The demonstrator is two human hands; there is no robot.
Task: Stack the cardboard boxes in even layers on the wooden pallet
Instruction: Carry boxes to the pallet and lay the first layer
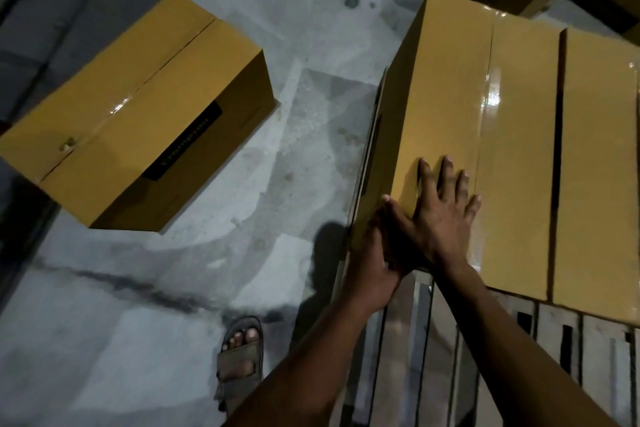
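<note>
Head view: right hand [440, 218] lies flat, fingers [446, 177] spread, on the near corner of a cardboard box [446, 107] on the wooden pallet [554, 340]. Left hand [372, 270] presses its side. Box's long axis runs away from the fingers; next box [135, 107] waits on the floor, far left, nearer the left hand.

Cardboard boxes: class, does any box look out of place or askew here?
Yes. One taped cardboard box sits alone on the concrete floor, skewed to the pallet, whose boxes lie side by side.
</note>
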